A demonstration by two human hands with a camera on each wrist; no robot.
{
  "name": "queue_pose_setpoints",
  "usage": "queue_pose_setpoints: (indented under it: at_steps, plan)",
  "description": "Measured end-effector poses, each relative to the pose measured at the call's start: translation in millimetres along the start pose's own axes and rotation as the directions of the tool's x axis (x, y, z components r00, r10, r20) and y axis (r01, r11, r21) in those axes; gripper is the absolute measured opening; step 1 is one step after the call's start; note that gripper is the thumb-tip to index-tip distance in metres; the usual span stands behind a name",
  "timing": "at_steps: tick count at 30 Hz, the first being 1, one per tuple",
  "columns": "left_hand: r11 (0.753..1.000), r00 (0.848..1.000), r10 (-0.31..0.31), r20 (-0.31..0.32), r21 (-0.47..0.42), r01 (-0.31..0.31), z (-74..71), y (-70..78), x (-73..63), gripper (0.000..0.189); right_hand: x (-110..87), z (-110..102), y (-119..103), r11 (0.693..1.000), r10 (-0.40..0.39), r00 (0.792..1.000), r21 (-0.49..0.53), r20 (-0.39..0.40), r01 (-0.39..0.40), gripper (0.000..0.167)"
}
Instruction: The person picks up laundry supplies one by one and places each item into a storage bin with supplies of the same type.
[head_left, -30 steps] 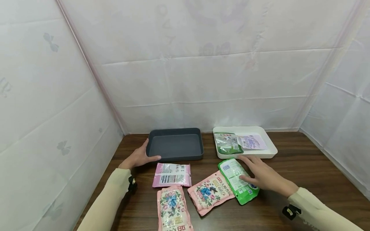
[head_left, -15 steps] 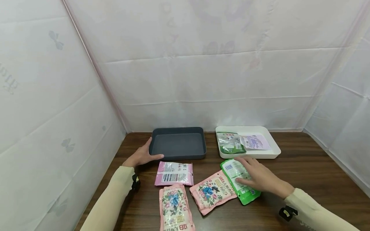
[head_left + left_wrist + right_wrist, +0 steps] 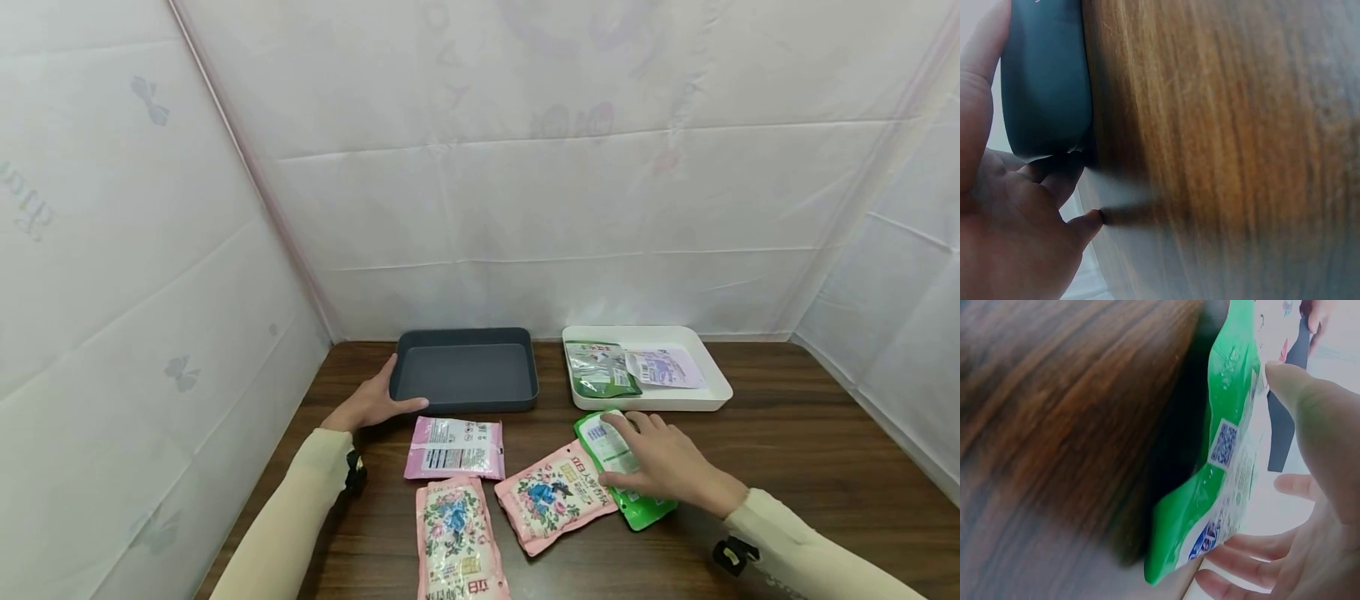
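Observation:
My left hand (image 3: 372, 402) rests at the front left corner of a dark grey tray (image 3: 465, 372), thumb along the front side, fingers along the left side. In the left wrist view the tray's dark outer wall (image 3: 1047, 81) shows against the thumb and fingers. My right hand (image 3: 663, 458) spreads over a green and white pouch (image 3: 637, 510), thumb on its left side and fingers toward its far end. The right wrist view shows the pouch's green edge (image 3: 1232, 375) beside the thumb, fingertips reaching its far side. That pouch overlaps a pink floral pouch (image 3: 555, 500).
A second pink floral pouch (image 3: 459, 542) lies near the front, below a pink-purple packet (image 3: 456, 448). A white tray (image 3: 705, 402) at the back right holds a green packet (image 3: 600, 371) and a pale purple packet (image 3: 666, 368). White sheeting (image 3: 480, 208) encloses the wooden table (image 3: 810, 442).
My right hand has moved left over the green and white pouch, its thumb now nearer the pouch's left edge. The left hand stays at the tray corner, while the head view has shifted slightly.

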State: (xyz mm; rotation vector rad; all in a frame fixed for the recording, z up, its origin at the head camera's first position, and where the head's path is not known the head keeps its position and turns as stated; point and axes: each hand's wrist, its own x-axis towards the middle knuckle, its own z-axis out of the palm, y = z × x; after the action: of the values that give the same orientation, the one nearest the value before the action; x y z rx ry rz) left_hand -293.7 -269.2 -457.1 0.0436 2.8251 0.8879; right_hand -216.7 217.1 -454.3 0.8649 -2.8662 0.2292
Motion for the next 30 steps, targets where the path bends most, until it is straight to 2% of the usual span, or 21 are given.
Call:
queue_pose_setpoints:
  at_steps: [5, 17, 30]
  plan:
    - [1.000, 1.000, 0.000, -0.001, -0.002, 0.000, 0.2, 0.5, 0.2, 0.129, -0.7, 2, -2, 1.000, 0.010, 1.000, -0.026, 0.019, -0.009, 0.087]
    - [1.000, 1.000, -0.003, 0.004, -0.007, 0.003, -0.1, -0.3, -0.8, 0.130, -0.8, 1, -12, 0.994, 0.104, 0.989, -0.031, 0.104, -0.101, 0.083]
    - [1.000, 1.000, -0.017, 0.001, -0.005, 0.017, 2.3, -1.2, 1.0, 0.129, -0.9, 1, -15, 0.992, 0.119, 0.982, -0.044, 0.144, -0.114, 0.081]
